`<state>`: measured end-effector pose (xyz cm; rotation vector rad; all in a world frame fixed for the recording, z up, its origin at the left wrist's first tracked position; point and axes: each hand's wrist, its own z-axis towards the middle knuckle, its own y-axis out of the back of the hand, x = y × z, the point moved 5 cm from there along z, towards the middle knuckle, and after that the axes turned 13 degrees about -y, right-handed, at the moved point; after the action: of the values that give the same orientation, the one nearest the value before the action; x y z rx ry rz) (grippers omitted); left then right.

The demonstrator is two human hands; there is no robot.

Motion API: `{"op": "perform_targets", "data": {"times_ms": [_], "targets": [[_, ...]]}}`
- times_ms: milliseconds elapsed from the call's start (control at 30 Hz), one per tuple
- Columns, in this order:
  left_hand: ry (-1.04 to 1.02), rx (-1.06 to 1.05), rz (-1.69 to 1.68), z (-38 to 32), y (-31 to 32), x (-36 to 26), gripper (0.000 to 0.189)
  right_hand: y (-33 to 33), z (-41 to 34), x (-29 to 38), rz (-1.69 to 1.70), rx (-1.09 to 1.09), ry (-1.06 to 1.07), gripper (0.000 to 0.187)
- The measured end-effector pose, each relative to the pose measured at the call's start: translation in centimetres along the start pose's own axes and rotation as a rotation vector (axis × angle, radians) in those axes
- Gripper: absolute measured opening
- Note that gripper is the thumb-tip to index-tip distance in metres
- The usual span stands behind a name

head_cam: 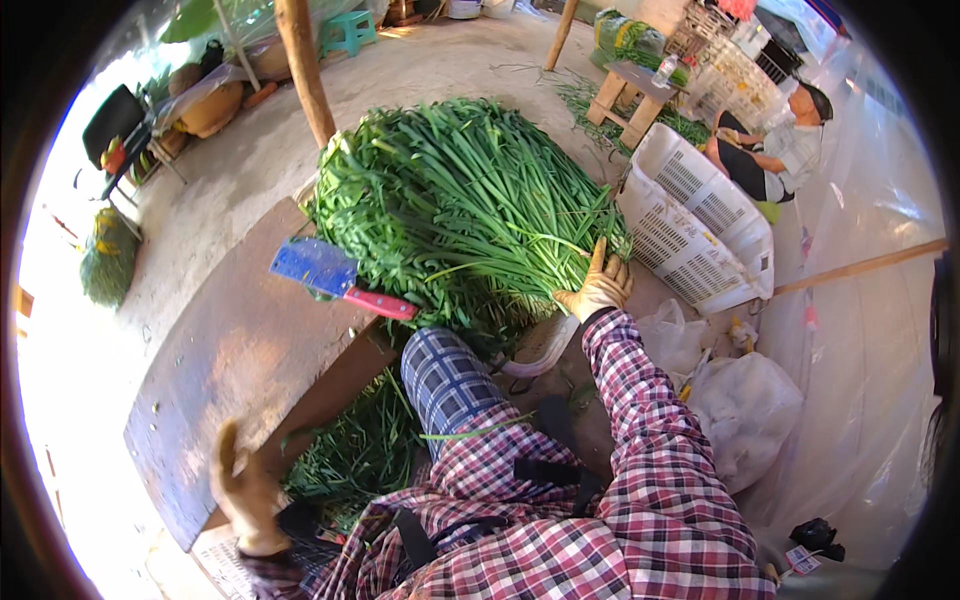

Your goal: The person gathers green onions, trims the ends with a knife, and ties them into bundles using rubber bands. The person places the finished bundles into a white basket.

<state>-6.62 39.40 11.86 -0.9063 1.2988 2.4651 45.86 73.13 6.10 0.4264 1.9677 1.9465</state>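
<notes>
A big heap of long green leafy stalks, which look like garlic chives, lies before me. My right hand, in a tan glove, rests with spread fingers on the pale stem ends at the heap's near right edge. Whether its fingers grip any stalks I cannot tell. My left hand, gloved too and blurred, is raised over the near end of the worn board, fingers apart and holding nothing. A cleaver with a blue blade and red handle lies at the heap's left side, its handle close to my knee.
White plastic crates stand right of the heap, a wooden post behind it. Loose greens lie below the board. Filled plastic bags sit at right. A person sits beyond the crates, near a small wooden stool.
</notes>
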Motion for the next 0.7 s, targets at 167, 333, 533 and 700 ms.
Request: {"op": "perform_targets", "data": {"times_ms": [167,333,533,700], "targets": [[0.089,0.732,-1.180,3.6,-22.5,-21.1,0.065,-1.4,0.6,-0.2,0.022,0.045,0.134,0.123],[0.512,0.820,-1.426,4.8,-38.0,-25.1,0.079,-0.3,-2.0,0.8,0.195,-0.155,0.359,0.086],[0.766,0.529,-1.471,5.7,-41.7,-21.2,0.040,0.3,-9.2,6.0,0.246,-0.202,0.556,0.061],[0.823,0.439,-1.300,6.1,-41.5,-20.3,0.037,1.6,-7.3,3.7,0.813,0.239,0.723,0.050]]}}
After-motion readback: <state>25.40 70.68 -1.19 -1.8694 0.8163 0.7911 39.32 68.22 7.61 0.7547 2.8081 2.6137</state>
